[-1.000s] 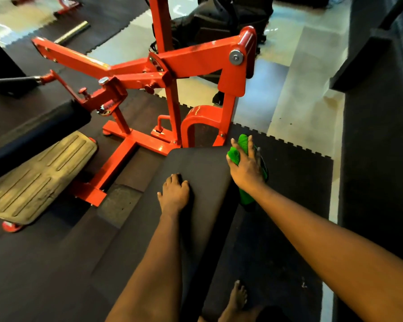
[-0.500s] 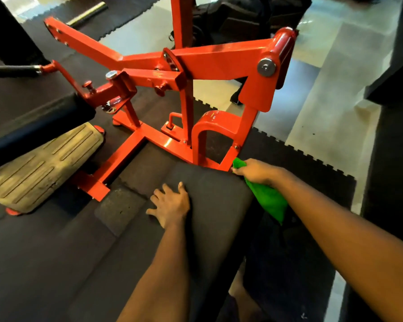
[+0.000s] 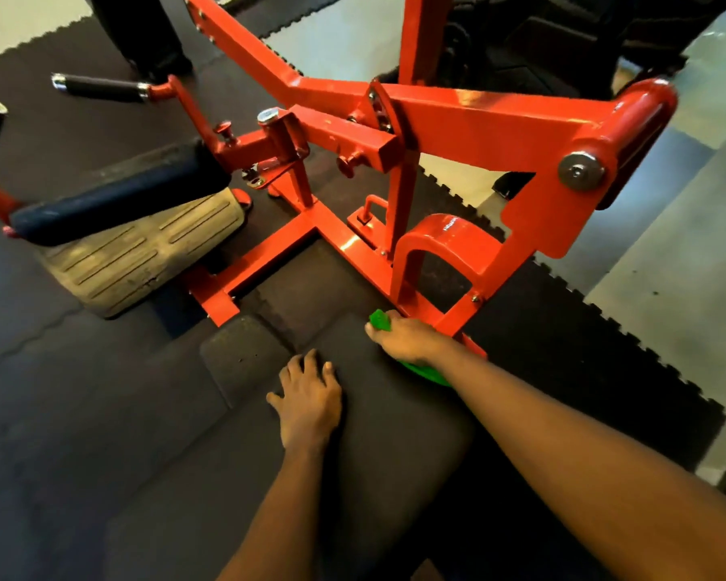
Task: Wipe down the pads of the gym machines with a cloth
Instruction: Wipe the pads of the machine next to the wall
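We've got our right hand point(image 3: 407, 341) bunched round the green cloth point(image 3: 426, 373) at the far end of the flat black pad point(image 3: 395, 454), left hand point(image 3: 309, 406) spread flat on it, so we reckon the roller pad point(image 3: 118, 199) isn't wiped yet.

Both arms reach forward. The left hand point(image 3: 309, 406) lies flat, fingers spread, on the pad point(image 3: 395, 446). The right hand point(image 3: 407, 339), fingers curled, grips the green cloth point(image 3: 379, 319) at the pad's far edge.

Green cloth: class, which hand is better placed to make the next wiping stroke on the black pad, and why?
Right. The right hand grips the green cloth at the far end of the black pad. The left hand rests flat on the pad, holding nothing, likely just bracing.
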Available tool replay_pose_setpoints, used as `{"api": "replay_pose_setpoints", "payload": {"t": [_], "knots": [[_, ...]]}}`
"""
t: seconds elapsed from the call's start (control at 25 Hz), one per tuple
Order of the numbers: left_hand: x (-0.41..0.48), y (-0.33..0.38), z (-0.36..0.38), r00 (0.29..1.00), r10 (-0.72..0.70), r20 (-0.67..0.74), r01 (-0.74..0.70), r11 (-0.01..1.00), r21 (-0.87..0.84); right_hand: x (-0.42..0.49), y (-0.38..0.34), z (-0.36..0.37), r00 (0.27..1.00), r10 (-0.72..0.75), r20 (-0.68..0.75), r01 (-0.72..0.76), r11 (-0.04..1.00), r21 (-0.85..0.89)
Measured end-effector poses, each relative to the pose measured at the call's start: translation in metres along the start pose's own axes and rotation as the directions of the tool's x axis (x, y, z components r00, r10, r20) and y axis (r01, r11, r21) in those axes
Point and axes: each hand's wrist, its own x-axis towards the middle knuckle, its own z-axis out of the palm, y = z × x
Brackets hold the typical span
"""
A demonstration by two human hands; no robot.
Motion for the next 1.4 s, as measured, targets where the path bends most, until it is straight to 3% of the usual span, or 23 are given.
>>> {"api": "replay_pose_setpoints", "payload": {"t": [0.12, 0.2, 0.24, 0.32, 0.48, 0.56, 0.76, 0.92, 1.04, 1.16, 1.28, 1.36, 1.4], "knots": [[0.001, -0.001, 0.001, 1.000, -0.002, -0.005, 0.002, 1.000, -0.010, -0.011, 0.030, -0.004, 0.975, -0.077, 0.208, 0.023, 0.968, 0.249], [0.001, 0.000, 0.001, 1.000, -0.003, 0.000, 0.003, 1.000, -0.030, -0.020, 0.055, -0.002, 0.971, -0.067, 0.229, -0.018, 0.936, 0.352], [0.002, 0.001, 0.001, 1.000, -0.012, 0.009, 0.012, 0.999, -0.038, -0.017, 0.059, 0.002, 0.983, -0.046, 0.176, -0.014, 0.945, 0.327], [0.001, 0.001, 0.002, 1.000, -0.018, 0.019, 0.019, 0.999, -0.037, 0.003, 0.052, 0.009, 0.996, -0.034, 0.083, 0.024, 0.993, 0.117], [0.001, 0.002, 0.000, 0.999, -0.036, 0.029, 0.037, 0.999, -0.033, 0.055, -0.009, 0.014, 0.999, 0.031, 0.037, -0.026, 0.994, -0.108], [0.002, 0.002, 0.000, 0.998, -0.036, 0.044, 0.038, 0.999, -0.036, 0.087, -0.030, 0.015, 0.999, 0.048, 0.015, -0.047, 0.997, -0.057], [0.002, 0.004, -0.004, 0.997, -0.033, 0.074, 0.037, 0.998, -0.043, 0.123, -0.022, 0.019, 0.994, 0.058, 0.097, -0.082, 0.959, 0.270], [-0.001, 0.006, -0.006, 0.997, -0.031, 0.075, 0.035, 0.998, -0.048, 0.104, 0.001, 0.021, 0.988, -0.046, 0.150, -0.010, 0.935, 0.354], [-0.001, 0.006, -0.007, 0.996, -0.035, 0.078, 0.039, 0.998, -0.054, 0.118, -0.001, 0.021, 0.983, 0.032, 0.180, -0.102, 0.912, 0.397], [0.000, 0.006, -0.007, 0.996, -0.042, 0.075, 0.047, 0.997, -0.060, 0.132, 0.000, 0.028, 0.955, 0.174, 0.239, -0.283, 0.775, 0.565], [0.000, 0.005, -0.007, 0.996, -0.043, 0.080, 0.049, 0.997, -0.068, 0.130, 0.017, 0.049, 0.905, 0.205, 0.372, -0.424, 0.492, 0.760], [0.001, 0.005, -0.008, 0.996, -0.044, 0.078, 0.050, 0.996, -0.077, 0.137, 0.017, 0.050, 0.915, 0.181, 0.361, -0.403, 0.465, 0.788], [0.001, 0.006, -0.007, 0.996, -0.046, 0.078, 0.052, 0.996, -0.077, 0.147, 0.012, 0.048, 0.932, 0.164, 0.324, -0.360, 0.520, 0.775]]}}
